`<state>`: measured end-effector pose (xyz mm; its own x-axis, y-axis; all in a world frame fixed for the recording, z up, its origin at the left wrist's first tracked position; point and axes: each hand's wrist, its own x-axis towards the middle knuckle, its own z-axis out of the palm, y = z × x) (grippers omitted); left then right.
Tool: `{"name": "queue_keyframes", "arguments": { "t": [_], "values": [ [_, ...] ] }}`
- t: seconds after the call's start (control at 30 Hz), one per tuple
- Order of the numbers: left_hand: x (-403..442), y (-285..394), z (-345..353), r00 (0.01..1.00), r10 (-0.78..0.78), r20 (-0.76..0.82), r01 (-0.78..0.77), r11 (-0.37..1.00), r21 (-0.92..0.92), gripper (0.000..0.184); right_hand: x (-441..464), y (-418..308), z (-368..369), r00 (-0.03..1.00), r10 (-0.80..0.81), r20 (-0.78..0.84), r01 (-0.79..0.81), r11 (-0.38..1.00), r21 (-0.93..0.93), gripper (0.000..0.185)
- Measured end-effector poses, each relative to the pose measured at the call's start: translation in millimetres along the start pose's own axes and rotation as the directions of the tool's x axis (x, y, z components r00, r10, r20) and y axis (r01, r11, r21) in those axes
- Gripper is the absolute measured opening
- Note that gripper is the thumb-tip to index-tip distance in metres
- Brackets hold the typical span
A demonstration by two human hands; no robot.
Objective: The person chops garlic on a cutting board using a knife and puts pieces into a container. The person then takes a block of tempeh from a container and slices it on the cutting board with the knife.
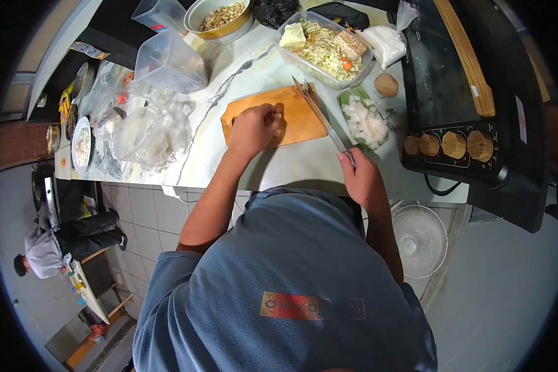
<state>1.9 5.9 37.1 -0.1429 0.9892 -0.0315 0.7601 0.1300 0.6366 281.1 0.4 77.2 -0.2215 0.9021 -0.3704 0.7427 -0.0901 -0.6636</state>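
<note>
My left hand (254, 130) is over the left part of an orange-brown cutting board (301, 127), its fingers curled together around something small and pale that is mostly hidden. My right hand (359, 175) is closed on the handle of a long knife (325, 124), whose blade slants up and left across the board's right side. Right of the knife, white pieces lie on a green leaf (364, 119). Above the board stands a clear tub (291, 59) of sprouts, shredded vegetables and pale blocks.
A round brown item (386, 85) and a bag of white powder (385, 46) are by the black stove (452, 149). Plastic bags (152, 133), an empty clear container (170, 62) and a bowl (218, 36) sit left. Another person (46, 251) is far left.
</note>
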Motion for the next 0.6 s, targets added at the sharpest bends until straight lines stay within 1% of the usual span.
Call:
{"name": "queue_keyframes", "arguments": {
  "t": [0.07, 0.1, 0.17, 0.2, 0.27, 0.37, 0.4, 0.47, 0.6],
  "values": [
    [3, -5, -1, 0.998, -0.001, -0.068, 0.008, 0.994, 0.112, 0.027, 0, 2, 1, 1.0, -0.003, -0.001, 0.003, 1.0, 0.019, 0.033],
    [3, -3, -4, 0.998, -0.003, -0.069, 0.011, 0.994, 0.113, 0.027, 0, 3, 1, 1.0, -0.005, 0.002, 0.005, 1.0, 0.018, 0.033],
    [5, 3, -13, 1.0, -0.01, -0.01, 0.011, 0.996, 0.092, 0.033, 0, 2, 1, 1.0, -0.002, -0.001, 0.002, 1.0, 0.004, 0.035],
    [4, 1, -12, 1.0, -0.009, -0.011, 0.01, 0.996, 0.093, 0.033, 1, 3, 1, 1.0, -0.003, -0.002, 0.003, 1.0, 0.006, 0.035],
    [0, -3, -7, 0.995, 0.018, -0.101, -0.013, 0.999, 0.049, 0.038, 1, 6, 2, 1.0, -0.014, 0.005, 0.014, 1.0, 0.004, 0.036],
    [-1, 3, -1, 0.997, 0.013, -0.071, -0.007, 0.996, 0.09, 0.04, 2, 2, 1, 1.0, 0.0, 0.021, 0.001, 1.0, -0.017, 0.036],
    [0, 5, 3, 0.997, 0.015, -0.07, -0.009, 0.996, 0.092, 0.04, 3, 3, 1, 1.0, 0.0, 0.02, 0.0, 1.0, -0.015, 0.036],
    [2, 3, 12, 0.996, -0.045, -0.079, 0.043, 0.999, -0.026, 0.037, 2, 3, 1, 1.0, 0.008, 0.03, -0.007, 1.0, -0.013, 0.036],
    [7, -4, 19, 0.996, -0.015, -0.088, 0.013, 1.0, -0.018, 0.033, -1, 1, -3, 0.999, 0.038, 0.036, -0.038, 0.999, -0.009, 0.036]
  ]
}}
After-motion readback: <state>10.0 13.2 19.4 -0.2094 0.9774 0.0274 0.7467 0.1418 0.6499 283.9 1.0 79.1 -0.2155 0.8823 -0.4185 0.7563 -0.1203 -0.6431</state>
